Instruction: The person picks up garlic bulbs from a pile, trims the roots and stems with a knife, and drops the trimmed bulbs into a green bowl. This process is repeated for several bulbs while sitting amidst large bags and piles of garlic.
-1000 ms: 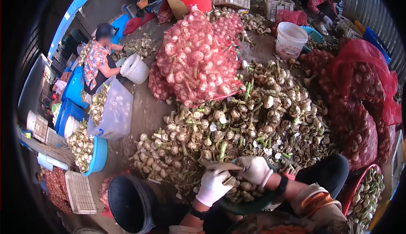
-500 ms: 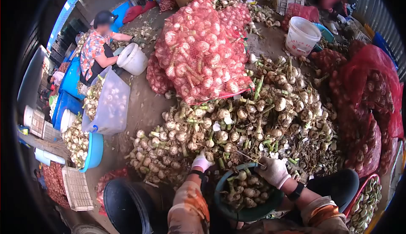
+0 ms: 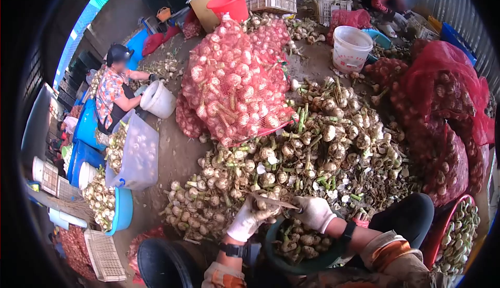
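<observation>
In a white glove, my left hand (image 3: pixel 247 221) grips a garlic bulb (image 3: pixel 264 205) at the edge of the heap. My right hand (image 3: pixel 314 214), gloved too, is closed round the handle of a knife (image 3: pixel 281 203); its blade points left and lies across the bulb, partly hiding it. Both hands are above the near part of a green basin (image 3: pixel 269 241) that holds trimmed garlic bulbs (image 3: pixel 304 242). Beyond them spreads a loose heap of garlic (image 3: pixel 333 132) with stalks and dry skins.
A full red mesh sack (image 3: pixel 229 85) stands behind the heap, with more sacks (image 3: pixel 448 168) at right. A black bucket (image 3: pixel 161 264) is near my left arm. Further left, a person (image 3: pixel 117 92) holds a white bucket (image 3: pixel 159 99); another person (image 3: pixel 388 1) crouches at the back right.
My left hand has come back from the heap with a garlic bulb. The knife in my right hand has swung level against it. The view has shifted slightly.
</observation>
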The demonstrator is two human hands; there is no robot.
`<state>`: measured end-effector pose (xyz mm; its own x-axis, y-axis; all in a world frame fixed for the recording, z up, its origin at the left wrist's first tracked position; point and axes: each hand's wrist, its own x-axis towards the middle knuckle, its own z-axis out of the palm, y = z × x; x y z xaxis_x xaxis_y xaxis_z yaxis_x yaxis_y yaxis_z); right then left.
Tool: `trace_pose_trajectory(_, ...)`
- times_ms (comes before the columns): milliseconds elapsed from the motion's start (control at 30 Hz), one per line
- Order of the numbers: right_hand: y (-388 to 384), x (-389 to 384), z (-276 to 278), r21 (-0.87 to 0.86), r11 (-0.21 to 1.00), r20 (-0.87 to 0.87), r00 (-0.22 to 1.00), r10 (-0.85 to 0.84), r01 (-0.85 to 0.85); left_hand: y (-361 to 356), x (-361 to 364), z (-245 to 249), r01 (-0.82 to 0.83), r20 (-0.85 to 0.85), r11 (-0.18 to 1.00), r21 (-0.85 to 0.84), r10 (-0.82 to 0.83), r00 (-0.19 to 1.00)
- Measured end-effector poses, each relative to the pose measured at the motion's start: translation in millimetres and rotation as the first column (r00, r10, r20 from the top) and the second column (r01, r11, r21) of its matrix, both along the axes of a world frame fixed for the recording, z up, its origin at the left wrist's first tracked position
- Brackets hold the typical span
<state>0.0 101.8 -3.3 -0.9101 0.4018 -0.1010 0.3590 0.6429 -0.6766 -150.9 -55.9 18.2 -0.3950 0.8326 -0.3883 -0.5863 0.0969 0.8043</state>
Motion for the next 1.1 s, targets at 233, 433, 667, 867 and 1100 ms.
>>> trace_pose_trajectory(233, -17.3, 14.7, 24.1, 0.152, 0.976, -0.035, 0.986, 0.164, -0.156, -32.7, 42.1, 5.3, -0.085, -0.266, 0.995, -0.042, 0.071, 0.961)
trace_pose_trajectory(433, -28.5, 32.8, 39.0, 0.074, 0.98, -0.363, 0.91, 0.2, -0.186, -59.8, 53.2, -32.7, -0.079, -0.199, 0.996, 0.028, 0.083, 0.977)
trace_pose_trajectory(667, -37.1, 23.9, 36.3, 0.069, 0.983, -0.479, 0.859, 0.181, -0.169, -34.7, 74.8, -49.8, -0.015, -0.502, 0.999, -0.043, -0.009, 0.865)
trace_pose_trajectory(867, -16.9, 3.8, 5.5, 0.056, 0.998, -0.472, 0.881, 0.034, -0.008, -12.1, 92.2, -24.8, -0.143, -0.217, 0.981, 0.129, 0.168, 0.962)
trace_pose_trajectory(1100, -2.4, 24.6, 33.2, 0.103, 0.995, -0.14, 0.99, 0.016, -0.001, -41.8, 55.6, -22.6, -0.134, 0.003, 0.979, 0.152, 0.135, 0.991)
